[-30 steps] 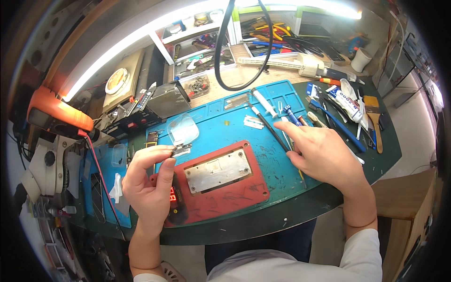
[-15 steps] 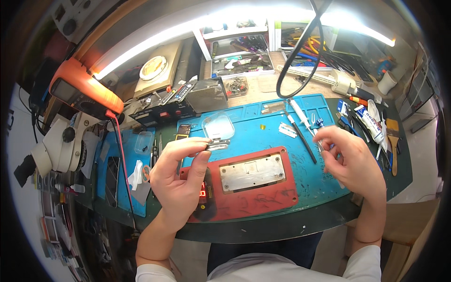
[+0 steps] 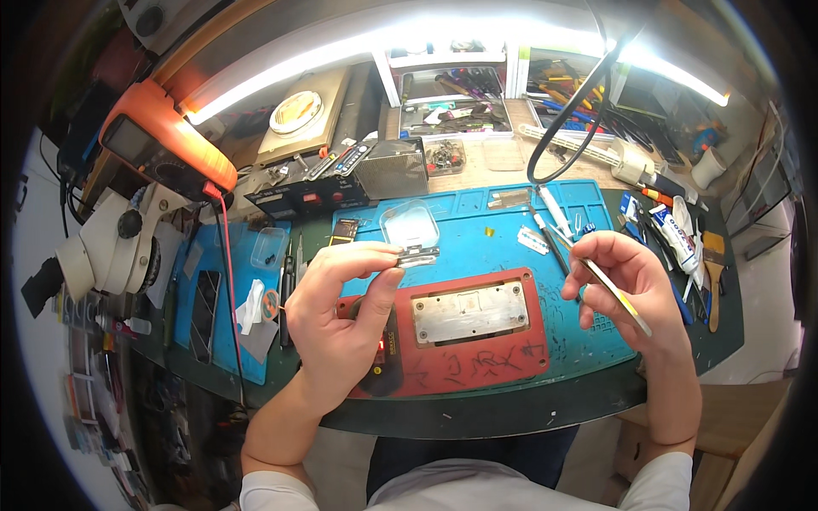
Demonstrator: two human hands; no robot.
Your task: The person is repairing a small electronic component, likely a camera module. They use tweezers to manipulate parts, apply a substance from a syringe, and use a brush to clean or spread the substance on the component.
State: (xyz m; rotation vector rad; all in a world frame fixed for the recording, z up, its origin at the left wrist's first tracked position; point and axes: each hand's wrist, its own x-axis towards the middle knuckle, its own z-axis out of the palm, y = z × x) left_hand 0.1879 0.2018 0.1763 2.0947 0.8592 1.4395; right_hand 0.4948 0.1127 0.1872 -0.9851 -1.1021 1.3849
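Observation:
My left hand (image 3: pixel 349 311) pinches a small dark and silver part (image 3: pixel 417 255) between thumb and forefinger, over the upper left of a red heating station (image 3: pixel 460 366) with a metal plate (image 3: pixel 469 313). My right hand (image 3: pixel 626 285) has its fingers curled around a thin, light metal tool (image 3: pixel 612 285) with a bit of yellow on it, held slanting at the right of the station. Behind my hands are a clear plastic box (image 3: pixel 409 223) and a black pen-like rod (image 3: pixel 552 247) on the blue mat (image 3: pixel 486 213). A white syringe (image 3: pixel 554 204) lies just beyond my right hand.
An orange multimeter (image 3: pixel 162 136) and a white microscope (image 3: pixel 102 255) stand at left, near a second blue mat (image 3: pixel 230 349) with a phone (image 3: pixel 204 315). A black cable (image 3: pixel 538 157) hangs above. Tools, tubes and a brush (image 3: pixel 714 281) lie at right; tool trays (image 3: pixel 452 115) sit behind.
My right hand has picked up the thin tool and raised it, turning palm inward. The view has shifted. My left hand still pinches the small part, now further right in the picture.

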